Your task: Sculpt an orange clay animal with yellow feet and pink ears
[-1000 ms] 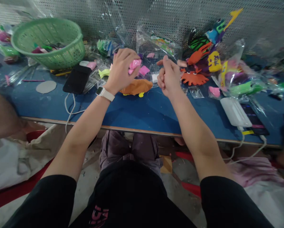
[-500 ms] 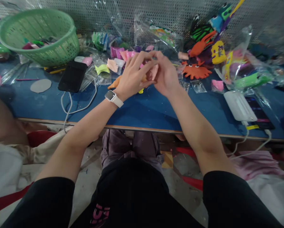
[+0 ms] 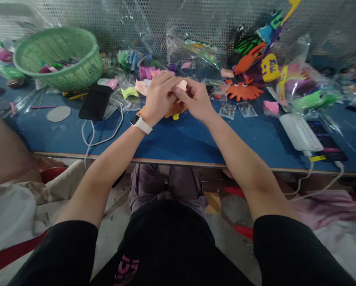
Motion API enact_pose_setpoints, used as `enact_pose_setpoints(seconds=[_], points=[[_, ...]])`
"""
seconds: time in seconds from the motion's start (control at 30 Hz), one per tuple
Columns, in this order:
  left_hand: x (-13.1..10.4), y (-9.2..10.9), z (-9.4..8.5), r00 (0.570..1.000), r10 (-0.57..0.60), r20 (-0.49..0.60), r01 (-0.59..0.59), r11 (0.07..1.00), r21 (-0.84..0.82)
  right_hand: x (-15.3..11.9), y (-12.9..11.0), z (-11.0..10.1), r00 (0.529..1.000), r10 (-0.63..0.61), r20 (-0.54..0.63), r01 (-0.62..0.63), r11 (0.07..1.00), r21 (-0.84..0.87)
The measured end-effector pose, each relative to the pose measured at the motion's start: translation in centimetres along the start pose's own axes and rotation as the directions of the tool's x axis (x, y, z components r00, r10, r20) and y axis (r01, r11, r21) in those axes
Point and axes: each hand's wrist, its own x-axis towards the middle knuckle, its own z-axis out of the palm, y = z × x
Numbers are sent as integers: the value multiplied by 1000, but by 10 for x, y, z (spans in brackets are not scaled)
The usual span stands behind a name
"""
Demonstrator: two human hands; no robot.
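A small pale pink lump of modelling clay [image 3: 182,85] is held between my two hands, above the blue table. My right hand [image 3: 197,97] pinches it with the thumb in front and the fingers bent behind. From the other side my left hand [image 3: 161,95], wearing a white-strapped watch, closes on it, though its fingertips are partly hidden. Just below the hands lies an orange clay shape [image 3: 176,108], mostly covered by them, with a small yellow bit [image 3: 176,117] at its near edge. Behind my left hand are a peach clay piece [image 3: 141,87] and a lime-green one [image 3: 129,92].
At the back left stands a green basket [image 3: 58,75], with a black phone [image 3: 95,102] and white cable before it. An orange crab figure [image 3: 243,91] and small clear packets [image 3: 227,111] lie right. Farther right is a white power bank [image 3: 301,132]. People sit on both sides.
My fingers have shifted around the pale pink clay: the right hand has turned and lowered into a thumb pinch, the left has drawn closer to it. The camera view has tilted slightly.
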Motion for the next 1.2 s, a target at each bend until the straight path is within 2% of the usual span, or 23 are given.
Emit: enact_pose_setpoints(seconds=[0.1,0.23,0.43,0.57,0.73,0.97,1.2], points=[[-2,4,-3,999,-11,32,11,1000,11,-1,1,-4,997,-30,-66,27,998,-53],[-2,6,-2,998,32,57,-32,999,-3,1,8,-11,985,-66,-161,53,995,-85],[-3,-2,1,997,-16,73,19,999,-47,5,19,-12,984,-69,-164,60,996,-61],[-4,-8,2,1000,-3,23,4,999,-53,5,23,-11,985,-71,-159,68,997,-27],[-3,-12,0,997,76,-4,-76,996,-36,2,22,-10,981,-96,-168,88,994,-57],[-2,-3,-1,996,-24,-82,26,999,33,-4,13,-9,978,-132,-160,106,981,-159],[1,4,-5,993,-33,-114,43,995,88,1,18,-15,977,-103,-188,72,983,-169]])
